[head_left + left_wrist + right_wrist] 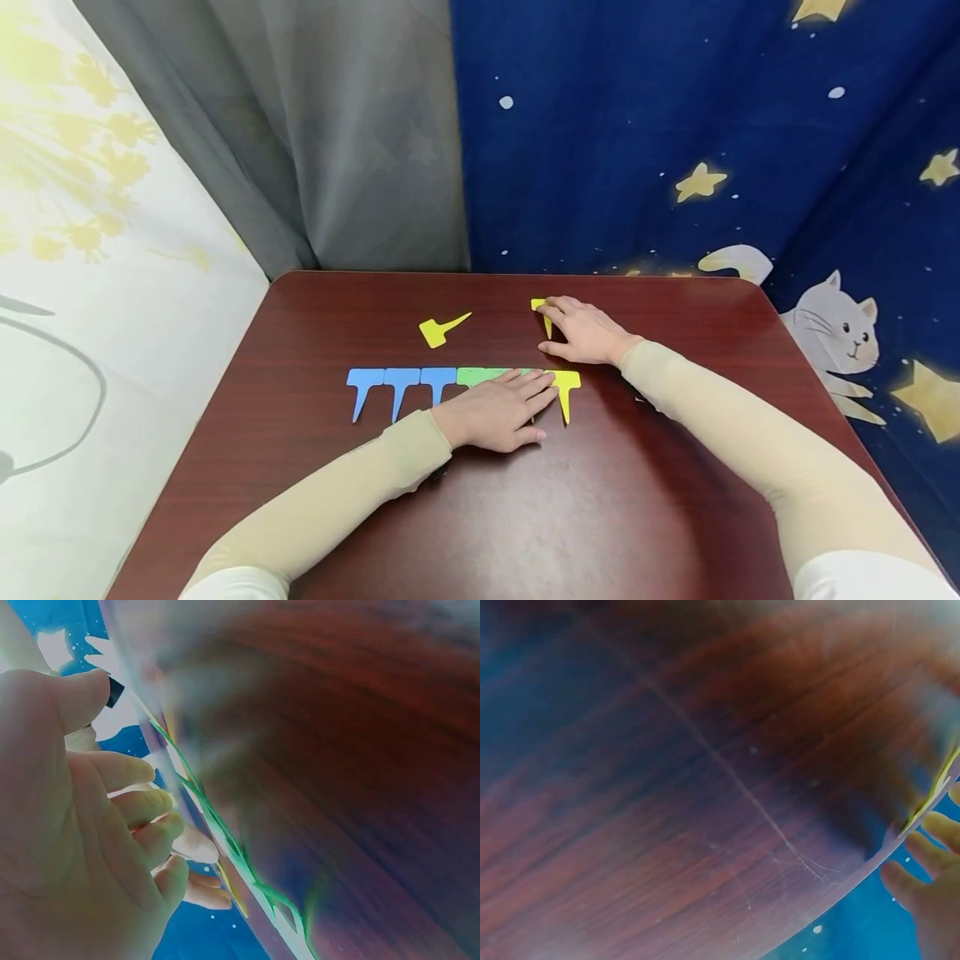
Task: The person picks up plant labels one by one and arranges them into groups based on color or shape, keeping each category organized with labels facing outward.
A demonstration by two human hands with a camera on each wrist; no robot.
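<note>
In the head view, T-shaped plastic plant labels lie side by side in a row: blue labels [402, 377] at left, green labels [471, 376] in the middle, a yellow label [567, 382] at the right end. My left hand [497, 411] rests with straight fingers over the green labels, its fingertips by that yellow one and hiding part of the row. My right hand [583, 331] is farther back, its fingertips touching another yellow label [538, 305], partly covered. The right wrist view shows this hand's loosely bent fingers [907, 885] beside a yellow edge.
A loose yellow label [433, 333] lies tilted behind the row, left of my right hand. The dark red wooden table [510, 517] has its back edge against grey and blue curtains [600, 167]. A pale patterned cloth [90, 292] hangs at left.
</note>
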